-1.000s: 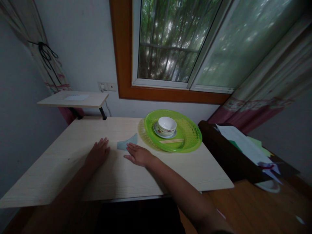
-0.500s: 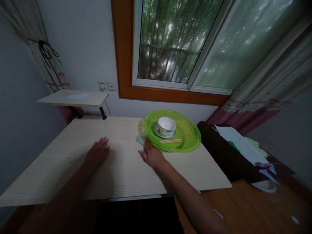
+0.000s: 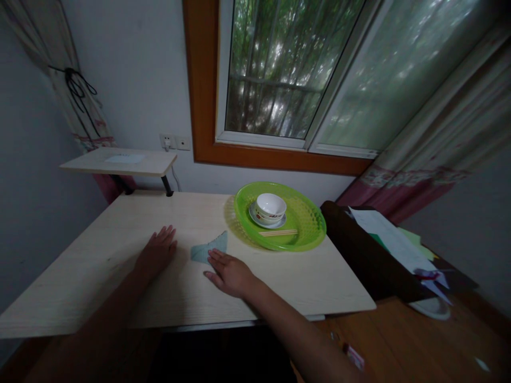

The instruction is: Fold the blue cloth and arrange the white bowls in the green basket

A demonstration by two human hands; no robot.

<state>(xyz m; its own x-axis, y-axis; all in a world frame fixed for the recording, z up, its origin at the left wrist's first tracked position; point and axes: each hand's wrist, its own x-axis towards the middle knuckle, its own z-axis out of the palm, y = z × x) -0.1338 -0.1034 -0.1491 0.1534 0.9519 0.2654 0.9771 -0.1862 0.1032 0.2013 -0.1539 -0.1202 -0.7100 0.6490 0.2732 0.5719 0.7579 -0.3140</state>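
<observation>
A pale blue-green cloth (image 3: 203,252) lies flat on the light wooden table (image 3: 191,298). My right hand (image 3: 231,272) rests on the cloth's right part, its fingers stretched out and the thumb apart. To the left, my left hand (image 3: 156,252) lies palm down on the bare tabletop with fingers extended, holding nothing. Beyond my right hand stands a green plastic basket (image 3: 307,242). In it are stacked white bowls (image 3: 270,206) on a plate (image 3: 279,224), with light chopsticks (image 3: 278,233) beside them.
A small raised shelf (image 3: 151,166) with a paper on it stands at the table's back left. Right of the table is a dark brown padded piece (image 3: 359,255) with papers (image 3: 387,234) beside it. A window is behind the table.
My right hand has moved left and nearer, away from the basket's edge, and the cloth has come with it, now showing more. My left hand has hardly moved.
</observation>
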